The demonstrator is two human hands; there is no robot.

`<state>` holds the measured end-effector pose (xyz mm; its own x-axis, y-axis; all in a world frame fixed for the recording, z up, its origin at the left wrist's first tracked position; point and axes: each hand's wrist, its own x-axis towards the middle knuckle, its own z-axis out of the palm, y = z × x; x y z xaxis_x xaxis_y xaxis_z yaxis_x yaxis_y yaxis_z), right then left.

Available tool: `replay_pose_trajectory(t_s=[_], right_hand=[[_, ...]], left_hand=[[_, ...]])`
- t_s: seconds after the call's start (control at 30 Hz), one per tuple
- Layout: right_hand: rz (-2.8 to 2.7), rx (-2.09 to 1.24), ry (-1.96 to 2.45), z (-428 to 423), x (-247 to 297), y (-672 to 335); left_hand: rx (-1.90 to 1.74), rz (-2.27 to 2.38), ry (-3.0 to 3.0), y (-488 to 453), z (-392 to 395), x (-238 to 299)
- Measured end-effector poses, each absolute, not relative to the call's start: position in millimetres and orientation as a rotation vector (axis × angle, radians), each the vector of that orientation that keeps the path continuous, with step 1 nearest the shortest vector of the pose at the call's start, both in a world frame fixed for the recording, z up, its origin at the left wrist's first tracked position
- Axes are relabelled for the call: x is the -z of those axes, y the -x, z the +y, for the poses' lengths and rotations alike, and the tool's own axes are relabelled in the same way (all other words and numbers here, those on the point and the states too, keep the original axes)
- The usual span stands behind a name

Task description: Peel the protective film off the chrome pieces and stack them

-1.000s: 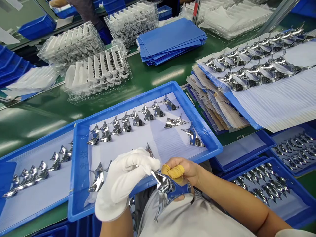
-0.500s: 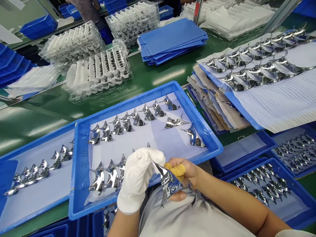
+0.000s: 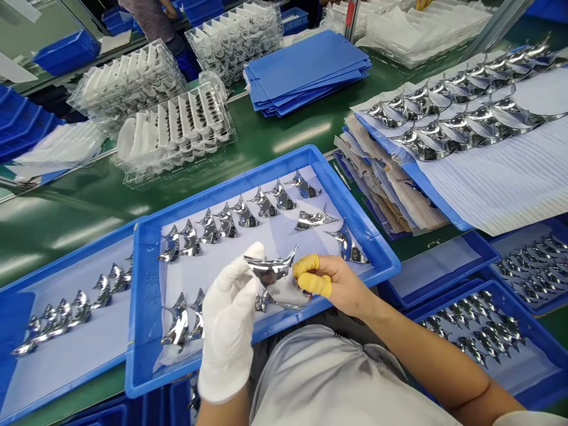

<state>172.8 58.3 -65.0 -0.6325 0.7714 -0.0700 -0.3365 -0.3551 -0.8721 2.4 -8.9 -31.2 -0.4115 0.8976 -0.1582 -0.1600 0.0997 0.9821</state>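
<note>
Between my two hands is a curved, pointed chrome part (image 3: 279, 278), held up over the front of a blue tray (image 3: 386, 263). My left hand (image 3: 231, 319), in a white glove, pinches its left side. My right hand (image 3: 331, 281), with yellow covers on the finger and thumb, grips its right edge. Several similar chrome pieces (image 3: 244, 213) stand in a row along the tray's far side on a white liner (image 3: 235, 254). More stand at its front left, partly hidden by my left hand. Two others (image 3: 315, 220) lie near the right end.
Another blue tray (image 3: 57, 378) with chrome parts lies to the left. Blue sheets (image 3: 306, 65) are piled behind, beside clear packs (image 3: 177, 130). At right, a stack (image 3: 394, 183) bears rows of chrome parts; filled trays (image 3: 536, 361) sit lower. A person's arm (image 3: 146, 18) shows at the back.
The chrome part has been raised and turned from a downward tilt near my lap to above the tray's front. My left hand has moved slightly left and my right hand has shifted its grip.
</note>
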Motion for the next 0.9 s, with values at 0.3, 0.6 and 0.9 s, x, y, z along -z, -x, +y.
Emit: replay_pose_trajectory(t_s=[0.3,0.6,0.9], right_hand=[[-1.691,-1.464,0.524,48,50,-175],[-1.549,-1.779,0.591,44,44,-173],[-0.717,-2.415,0.422,42,50,-161]], left_hand=[[-1.530,1.478,-0.860,-3,-1,33],[-1.478,1.574,-0.749,-7,5,26],[-1.320,1.522,-0.625,-11,11,20]])
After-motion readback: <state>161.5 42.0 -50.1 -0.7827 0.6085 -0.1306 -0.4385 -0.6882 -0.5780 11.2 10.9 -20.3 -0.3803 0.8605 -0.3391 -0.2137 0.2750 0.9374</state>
